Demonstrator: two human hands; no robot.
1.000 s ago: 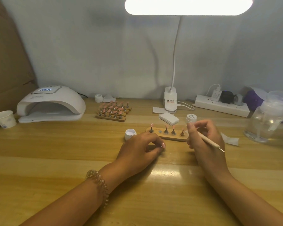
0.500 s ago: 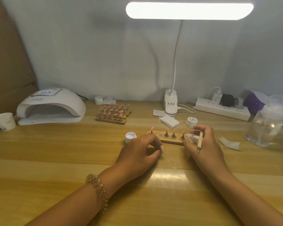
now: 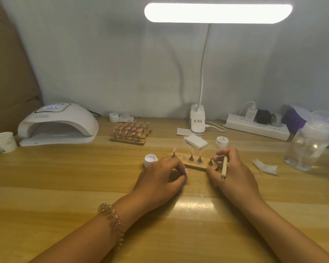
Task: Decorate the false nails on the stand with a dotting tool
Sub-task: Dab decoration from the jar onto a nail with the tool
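Note:
A small wooden nail stand (image 3: 196, 164) lies mid-table and carries several pink false nails (image 3: 191, 153) on metal holders. My left hand (image 3: 160, 180) is curled at the stand's left end, index finger by the leftmost holder and thumb at the front edge. It seems to grip that end. My right hand (image 3: 235, 174) touches the stand's right end with its fingertips. It also holds a wooden dotting tool (image 3: 224, 166) between the fingers, with the metal tip pointing back toward me.
An open white jar (image 3: 150, 160) sits left of the stand and a lidded jar (image 3: 222, 142) and white pads (image 3: 196, 142) behind it. Farther back are a nail lamp (image 3: 59, 124), a paper cup (image 3: 4, 142), more stands of nails (image 3: 130, 134), a power strip (image 3: 254, 128) and a clear pump bottle (image 3: 308, 147).
My right hand dropped to the stand's right end and the dotting tool swung from pointing right to pointing toward me. My left hand edged forward onto the stand's left end.

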